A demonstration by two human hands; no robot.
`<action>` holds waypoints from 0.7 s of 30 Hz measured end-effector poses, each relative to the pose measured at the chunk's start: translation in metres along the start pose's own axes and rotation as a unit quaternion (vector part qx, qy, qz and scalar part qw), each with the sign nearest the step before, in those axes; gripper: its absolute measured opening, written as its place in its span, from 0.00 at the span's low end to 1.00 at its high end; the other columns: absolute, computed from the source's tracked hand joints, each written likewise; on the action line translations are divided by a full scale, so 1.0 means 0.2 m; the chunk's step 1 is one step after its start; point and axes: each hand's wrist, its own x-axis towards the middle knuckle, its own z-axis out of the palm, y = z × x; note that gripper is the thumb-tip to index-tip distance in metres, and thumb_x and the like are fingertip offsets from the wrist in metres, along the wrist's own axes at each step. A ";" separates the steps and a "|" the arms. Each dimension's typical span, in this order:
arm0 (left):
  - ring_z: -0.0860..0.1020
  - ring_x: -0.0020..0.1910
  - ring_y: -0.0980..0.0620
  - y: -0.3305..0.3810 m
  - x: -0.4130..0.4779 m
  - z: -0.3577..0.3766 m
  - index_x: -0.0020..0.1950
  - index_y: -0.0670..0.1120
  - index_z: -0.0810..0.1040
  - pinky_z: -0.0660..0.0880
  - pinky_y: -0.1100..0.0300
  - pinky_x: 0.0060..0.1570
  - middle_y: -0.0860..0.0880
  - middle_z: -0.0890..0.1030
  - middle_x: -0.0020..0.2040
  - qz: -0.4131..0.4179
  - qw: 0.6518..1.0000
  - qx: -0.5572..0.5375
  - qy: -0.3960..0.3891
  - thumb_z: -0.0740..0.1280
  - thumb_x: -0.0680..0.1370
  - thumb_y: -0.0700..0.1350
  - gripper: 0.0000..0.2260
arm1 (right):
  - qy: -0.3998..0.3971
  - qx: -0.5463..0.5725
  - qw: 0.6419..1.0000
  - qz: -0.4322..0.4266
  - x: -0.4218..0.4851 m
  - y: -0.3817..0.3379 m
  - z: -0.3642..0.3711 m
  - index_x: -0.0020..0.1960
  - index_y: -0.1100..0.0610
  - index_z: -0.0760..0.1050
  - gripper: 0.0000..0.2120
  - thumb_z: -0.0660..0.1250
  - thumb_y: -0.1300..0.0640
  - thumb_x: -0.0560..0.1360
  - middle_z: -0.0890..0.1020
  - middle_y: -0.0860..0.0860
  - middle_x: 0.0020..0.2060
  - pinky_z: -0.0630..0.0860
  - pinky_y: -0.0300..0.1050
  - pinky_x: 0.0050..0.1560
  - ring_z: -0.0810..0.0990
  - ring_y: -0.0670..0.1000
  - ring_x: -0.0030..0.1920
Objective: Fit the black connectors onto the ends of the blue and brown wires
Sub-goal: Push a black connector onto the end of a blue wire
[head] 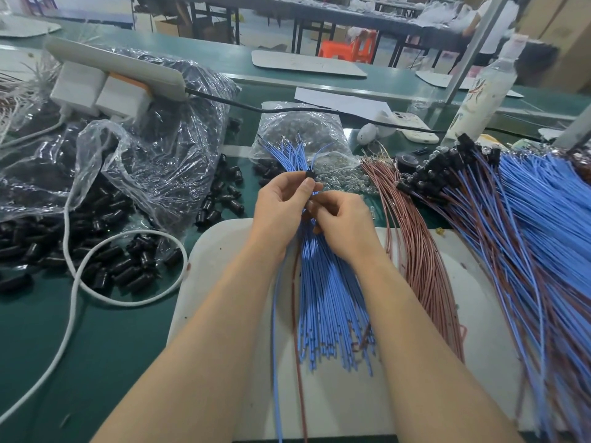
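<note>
My left hand (pixel 283 204) pinches a small black connector (pixel 309 174) between thumb and fingertips, above a bundle of blue wires (pixel 329 302) lying on a white board (pixel 224 282). Right beside it, my right hand (pixel 343 222) has its fingers curled round thin wire ends just below the connector; which wires it grips is hidden by the fingers. A single blue wire and a brown one trail down from my hands toward the front edge. Loose brown wires (pixel 419 251) lie to the right of the bundle.
Loose black caps (pixel 121 260) and a big clear bag (pixel 153 148) of them cover the left. A white cable (pixel 73 282) loops across the green table. Wires fitted with connectors (pixel 511 235) pile up at right. A smaller bag (pixel 307 132), phone (pixel 412 126) and bottle (pixel 483 94) stand behind.
</note>
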 end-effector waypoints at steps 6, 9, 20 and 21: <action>0.79 0.35 0.64 0.01 -0.01 0.01 0.55 0.40 0.75 0.72 0.72 0.34 0.49 0.82 0.43 -0.004 1.000 -0.007 -0.002 0.64 0.79 0.37 0.05 | -0.010 0.012 1.000 0.011 0.00 -0.01 0.00 0.47 0.60 0.81 0.07 0.64 0.64 0.77 0.83 0.54 0.37 0.75 0.43 0.40 0.75 0.44 0.28; 0.80 0.38 0.60 0.01 -0.01 0.01 0.53 0.42 0.75 0.75 0.68 0.38 0.49 0.83 0.42 -0.006 1.000 -0.016 0.010 0.64 0.79 0.38 0.04 | -0.008 0.000 1.000 0.008 0.00 -0.01 0.01 0.44 0.57 0.80 0.06 0.65 0.63 0.76 0.82 0.51 0.35 0.73 0.39 0.40 0.75 0.43 0.29; 0.78 0.32 0.64 0.03 0.00 0.00 0.49 0.44 0.76 0.72 0.70 0.31 0.51 0.82 0.39 0.011 0.997 -0.036 0.069 0.64 0.80 0.39 0.02 | -0.028 -0.048 0.998 -0.012 -0.03 -0.05 0.03 0.39 0.59 0.78 0.08 0.67 0.57 0.75 0.81 0.53 0.33 0.72 0.45 0.41 0.76 0.51 0.35; 0.79 0.34 0.63 0.03 0.00 -0.01 0.49 0.45 0.76 0.74 0.69 0.34 0.51 0.82 0.39 0.018 0.997 -0.034 0.072 0.64 0.80 0.39 0.03 | -0.020 -0.047 0.999 -0.014 -0.03 -0.06 0.01 0.39 0.59 0.79 0.10 0.67 0.55 0.76 0.82 0.54 0.34 0.73 0.47 0.42 0.78 0.52 0.36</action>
